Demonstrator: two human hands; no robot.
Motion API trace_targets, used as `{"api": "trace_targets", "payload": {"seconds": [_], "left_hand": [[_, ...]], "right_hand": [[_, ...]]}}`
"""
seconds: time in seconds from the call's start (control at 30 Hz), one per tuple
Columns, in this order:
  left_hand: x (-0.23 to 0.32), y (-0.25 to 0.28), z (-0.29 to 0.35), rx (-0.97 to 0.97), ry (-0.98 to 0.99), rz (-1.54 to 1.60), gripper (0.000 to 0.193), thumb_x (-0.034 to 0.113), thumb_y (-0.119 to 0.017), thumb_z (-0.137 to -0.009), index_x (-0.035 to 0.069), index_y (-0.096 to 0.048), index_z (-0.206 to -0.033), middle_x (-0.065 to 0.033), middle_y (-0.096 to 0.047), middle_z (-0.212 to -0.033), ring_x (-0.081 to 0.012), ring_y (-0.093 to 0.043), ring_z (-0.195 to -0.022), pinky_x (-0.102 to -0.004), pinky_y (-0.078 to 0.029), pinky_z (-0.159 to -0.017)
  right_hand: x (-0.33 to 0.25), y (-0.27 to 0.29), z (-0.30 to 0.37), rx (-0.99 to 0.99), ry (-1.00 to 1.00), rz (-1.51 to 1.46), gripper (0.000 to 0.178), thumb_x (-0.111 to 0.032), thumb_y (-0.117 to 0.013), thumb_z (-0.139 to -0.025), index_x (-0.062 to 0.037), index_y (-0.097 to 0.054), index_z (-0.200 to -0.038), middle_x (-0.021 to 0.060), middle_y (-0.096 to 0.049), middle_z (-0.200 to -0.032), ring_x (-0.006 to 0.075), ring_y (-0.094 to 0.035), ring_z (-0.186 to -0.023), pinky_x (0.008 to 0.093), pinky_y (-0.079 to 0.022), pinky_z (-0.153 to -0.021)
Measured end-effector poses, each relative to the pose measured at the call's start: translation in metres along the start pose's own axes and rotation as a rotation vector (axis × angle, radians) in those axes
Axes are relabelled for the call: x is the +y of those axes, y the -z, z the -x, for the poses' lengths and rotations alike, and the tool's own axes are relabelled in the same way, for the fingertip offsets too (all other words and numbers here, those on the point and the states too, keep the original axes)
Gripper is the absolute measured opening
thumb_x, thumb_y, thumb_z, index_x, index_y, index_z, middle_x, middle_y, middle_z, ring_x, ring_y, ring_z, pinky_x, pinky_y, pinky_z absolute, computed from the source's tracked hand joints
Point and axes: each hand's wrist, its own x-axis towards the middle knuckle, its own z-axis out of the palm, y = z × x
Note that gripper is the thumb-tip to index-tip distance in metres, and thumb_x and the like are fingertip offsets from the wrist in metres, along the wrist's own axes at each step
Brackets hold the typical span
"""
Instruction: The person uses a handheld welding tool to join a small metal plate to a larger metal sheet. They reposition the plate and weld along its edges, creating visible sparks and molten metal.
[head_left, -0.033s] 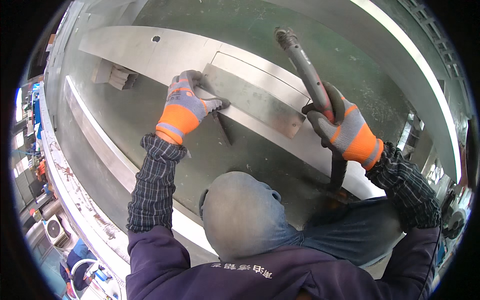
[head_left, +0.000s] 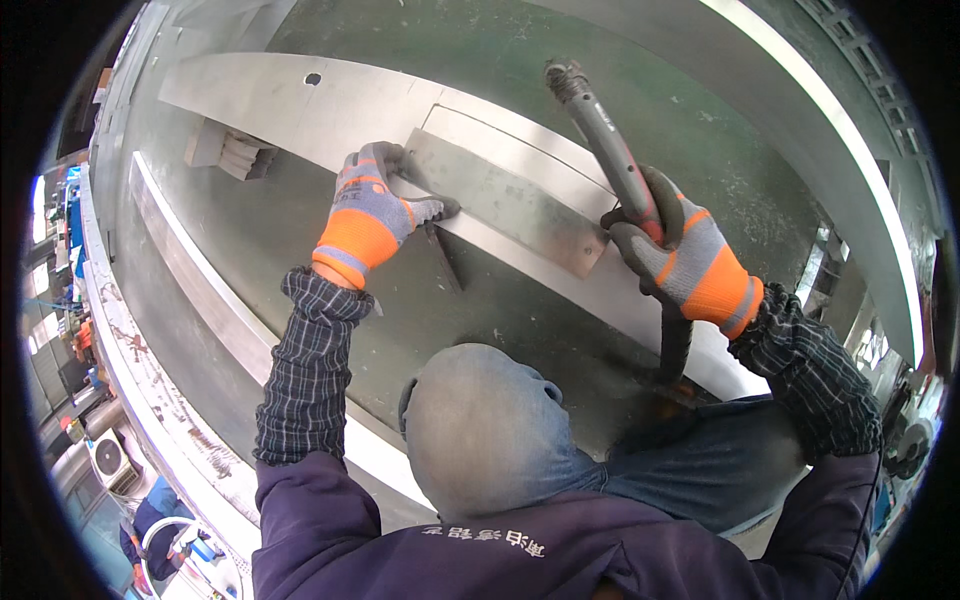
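Across the long pale metal panel (head_left: 260, 95), toward the middle of its near edge, my left hand (head_left: 362, 215) is at the left end of a grey plate (head_left: 500, 195). Thumb and fingers stand apart there, the thumb lying along the near edge; whether they pinch the metal, I can't tell. The plate lies flat on the panel, slanting with it, its right end close to my other glove.

My right hand (head_left: 695, 250) is wrapped round a grey-and-red tool (head_left: 612, 140), just above the right part of the panel. The tool's rough dark tip points up and away, past the panel's far edge. Below that same glove hangs a dark curved piece (head_left: 676, 345), beside the near edge.

Near the panel's far left corner is a small hole (head_left: 312, 79); a thin rectangular outline (head_left: 520, 143) runs between the plate and the far edge. A dark bar (head_left: 445, 258) juts out below the near edge by my left thumb. Folded metal pieces (head_left: 243, 153) sit against that edge, farther left.
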Motion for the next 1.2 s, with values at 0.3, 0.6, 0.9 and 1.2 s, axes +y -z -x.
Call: {"api": "trace_targets", "payload": {"seconds": [0.3,0.6,0.9,1.2], "left_hand": [[0.006,0.002,0.005,-0.016,0.068,-0.067,0.088,0.042,-0.098,-0.061,-0.002,-0.057,-0.125,-0.0170,-0.062,-0.118,-0.0305,-0.058,-0.114,-0.0402,-0.050,-0.099],[0.051,-0.038,0.064,0.223,-0.223,-0.021,0.125,0.046,-0.097,-0.058,-0.001,-0.033,-0.154,-0.0326,-0.028,-0.156,-0.0503,-0.033,-0.143,-0.0529,-0.032,-0.120],[0.055,-0.058,0.066,0.179,-0.063,0.000,0.126,0.060,-0.091,-0.062,-0.008,-0.034,-0.152,-0.0350,-0.026,-0.160,-0.0511,-0.019,-0.151,-0.0527,-0.023,-0.125],[0.056,-0.058,0.066,0.171,-0.033,0.030,0.124,0.059,-0.090,-0.065,-0.009,-0.034,-0.152,-0.0323,-0.026,-0.162,-0.0476,-0.018,-0.153,-0.0494,-0.023,-0.126]], "right_hand": [[0.024,-0.004,-0.011,0.015,0.164,-0.011,0.062,-0.023,-0.065,-0.094,-0.0034,-0.042,-0.149,0.0084,-0.072,-0.103,0.0113,-0.064,-0.062,0.0271,-0.055,-0.053],[-0.005,0.034,0.001,-0.065,-0.102,-0.309,0.057,-0.030,-0.066,-0.093,0.0046,-0.051,-0.135,0.0124,-0.071,-0.088,0.0144,-0.062,-0.050,0.0281,-0.051,-0.044],[-0.018,0.103,0.001,-0.365,0.426,-0.301,0.059,-0.037,-0.068,-0.097,0.0031,-0.051,-0.136,0.0115,-0.070,-0.090,0.0144,-0.065,-0.054,0.0266,-0.055,-0.042],[-0.055,0.099,-0.021,-0.503,0.627,-0.132,0.044,-0.036,-0.059,-0.101,-0.0023,-0.057,-0.129,0.0077,-0.067,-0.083,0.0118,-0.064,-0.054,0.0263,-0.056,-0.044]]}}
